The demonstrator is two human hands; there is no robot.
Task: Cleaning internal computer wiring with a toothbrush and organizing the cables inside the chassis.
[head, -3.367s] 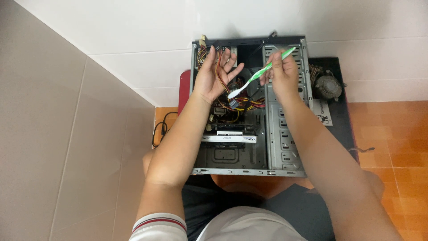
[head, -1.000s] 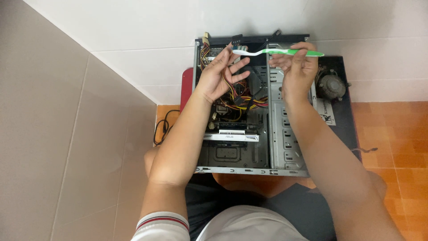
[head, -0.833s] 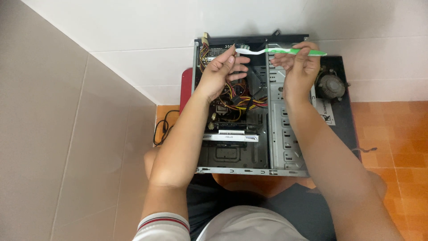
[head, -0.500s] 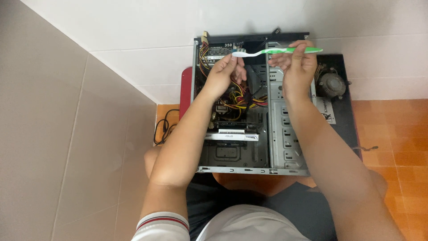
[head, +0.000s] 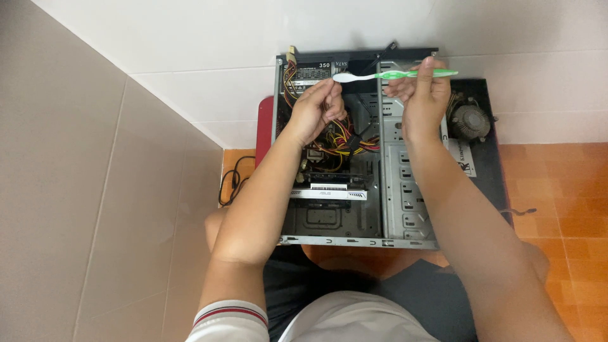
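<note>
An open desktop computer case lies on the floor in front of me, its inside facing up. My right hand grips a green and white toothbrush level over the top of the case, bristle end pointing left. My left hand is curled inside the case, fingers closed around a bundle of yellow, red and black cables below the power supply. A white-edged expansion card sits lower on the board.
A dark panel lies right of the case with a round cooler fan on it. A red object and a black cord lie left of the case. White wall tiles stand behind; orange floor tiles spread right.
My right hand lifted the toothbrush from inside the case and turned it level above the top edge. My left hand went from spread fingers to a closed grasp on the cables.
</note>
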